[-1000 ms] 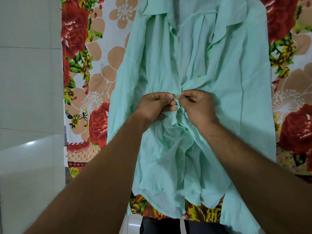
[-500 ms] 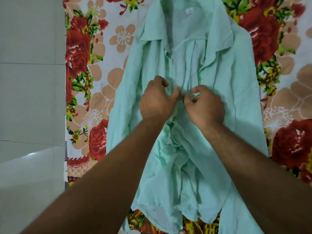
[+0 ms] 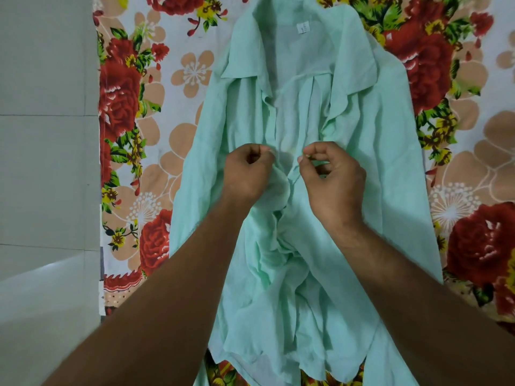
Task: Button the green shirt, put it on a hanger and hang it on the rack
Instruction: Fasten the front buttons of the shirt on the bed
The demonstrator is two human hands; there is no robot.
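Observation:
The pale green shirt (image 3: 376, 168) lies face up on a flowered bedsheet, collar at the top, its front open above my hands and bunched below them. My left hand (image 3: 248, 171) pinches the left front edge of the shirt at mid-chest, fingers curled. My right hand (image 3: 331, 176) pinches the right front edge, thumb and forefinger together at the placket. A small gap of cloth separates the two hands. No hanger or rack is in view.
The flowered bedsheet (image 3: 156, 151) with red roses covers the surface under the shirt. A pale tiled floor (image 3: 44, 162) runs along the left side, beyond the sheet's edge. A white label (image 3: 301, 27) shows inside the collar.
Both hands have moved up the shirt front, away from the lower bunched part, and have drawn slightly apart. The view has tilted so the collar shows fully.

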